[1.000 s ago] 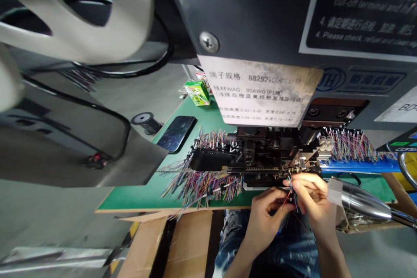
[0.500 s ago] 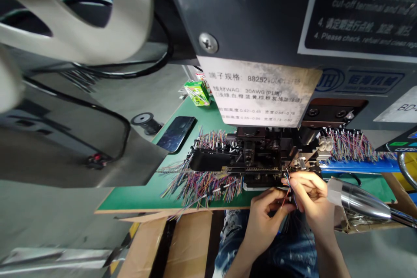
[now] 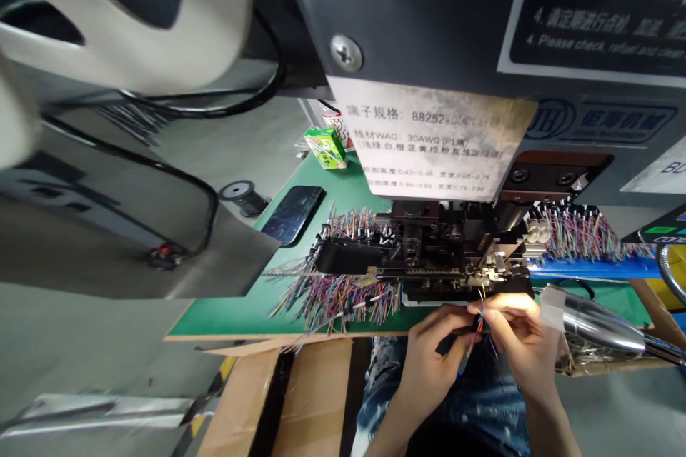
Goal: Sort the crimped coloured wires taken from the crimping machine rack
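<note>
Both hands meet just in front of the crimping machine (image 3: 450, 275), low at its working head. My left hand (image 3: 440, 350) is closed on the body of a small bundle of thin coloured wires (image 3: 480, 325). From the right, my right hand (image 3: 515, 335) pinches the upper part of the same bundle between thumb and fingers. A yellow wire end sticks up above the fingertips, and red and orange strands show between the hands. The lower end of the bundle is mostly hidden by the fingers.
Heaps of coloured wires (image 3: 337, 300) lie on the green table (image 3: 214, 314) left of the machine; more wires (image 3: 582, 232) lie in a blue tray (image 3: 594, 269). A phone (image 3: 294, 214), a green box (image 3: 326, 148) and a metal lamp arm (image 3: 605, 325) stand around. A cardboard box (image 3: 308, 400) sits below.
My hands have drawn back slightly from the machine's working head with the wires. A yellow wire now stands up between the fingertips. The view has shifted a little.
</note>
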